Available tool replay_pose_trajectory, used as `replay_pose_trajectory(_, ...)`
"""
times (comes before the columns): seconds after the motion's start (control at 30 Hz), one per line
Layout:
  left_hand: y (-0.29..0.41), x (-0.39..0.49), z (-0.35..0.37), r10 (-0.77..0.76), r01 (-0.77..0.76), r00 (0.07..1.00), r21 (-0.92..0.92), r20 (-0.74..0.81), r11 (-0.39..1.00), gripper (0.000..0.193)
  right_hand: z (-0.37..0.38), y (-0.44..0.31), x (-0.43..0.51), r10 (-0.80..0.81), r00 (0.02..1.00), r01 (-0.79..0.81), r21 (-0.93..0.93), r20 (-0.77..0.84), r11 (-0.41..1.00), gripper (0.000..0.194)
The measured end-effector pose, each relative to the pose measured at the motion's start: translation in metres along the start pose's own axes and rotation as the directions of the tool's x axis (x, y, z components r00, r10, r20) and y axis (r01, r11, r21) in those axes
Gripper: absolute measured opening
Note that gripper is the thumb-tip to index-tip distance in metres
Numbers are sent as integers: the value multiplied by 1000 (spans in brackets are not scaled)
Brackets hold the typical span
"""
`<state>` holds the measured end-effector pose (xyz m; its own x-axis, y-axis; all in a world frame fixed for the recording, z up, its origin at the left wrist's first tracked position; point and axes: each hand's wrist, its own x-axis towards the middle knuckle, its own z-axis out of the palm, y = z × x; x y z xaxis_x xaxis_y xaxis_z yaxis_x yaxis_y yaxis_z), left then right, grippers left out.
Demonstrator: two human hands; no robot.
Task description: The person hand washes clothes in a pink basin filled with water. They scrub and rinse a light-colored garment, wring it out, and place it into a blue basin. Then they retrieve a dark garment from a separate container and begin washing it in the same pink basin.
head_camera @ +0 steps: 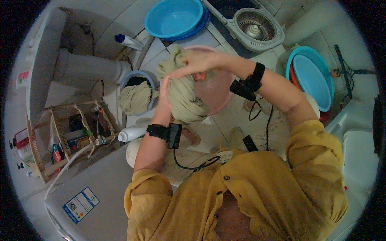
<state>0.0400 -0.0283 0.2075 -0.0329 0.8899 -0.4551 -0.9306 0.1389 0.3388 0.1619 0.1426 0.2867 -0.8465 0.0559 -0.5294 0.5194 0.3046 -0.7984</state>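
A bunched, twisted light-green cloth (188, 102) is between my two hands, over the left part of a pink basin (215, 90). My left hand (167, 90) grips the cloth along its left side. Higher up, my right hand (202, 61) is closed around the cloth's upper part and is somewhat blurred. A small pinkish-red patch (199, 76) shows just under my right hand; what it is, I cannot tell. More green cloth (137, 98) hangs over the rim of a blue-grey bucket (153, 81) to the left, with dark fabric inside it.
Blue basins (173, 18) stand at the top, beside a washing machine's spin tub (254, 28). Stacked basins (312, 81) lean at the right. A white bottle (131, 134) lies near my left forearm; another bottle (131, 42) is at the upper left. A wooden rack (78, 132) holds several items.
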Motion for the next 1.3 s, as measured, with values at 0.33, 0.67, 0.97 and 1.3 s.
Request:
replay_pose_trajectory(0.33,18,-14,13,110,-108,981,-21,162,994,58,32,120,-3,-7,998,53,788,-61,613,74)
replay_pose_trajectory(0.67,-31,-15,33,-38,37,999,-119,-5,992,51,40,85,41,-289,919,276,961,-269,-16,69)
replay_pose_trajectory(0.97,-34,-23,70,-41,133,959,319,-280,939,37,29,53,38,-201,959,277,507,-199,816,47)
replay_pose_trajectory(1.3,-30,0,20,-336,423,894,315,-295,849,33,49,48,42,-274,842,224,-161,-465,961,36)
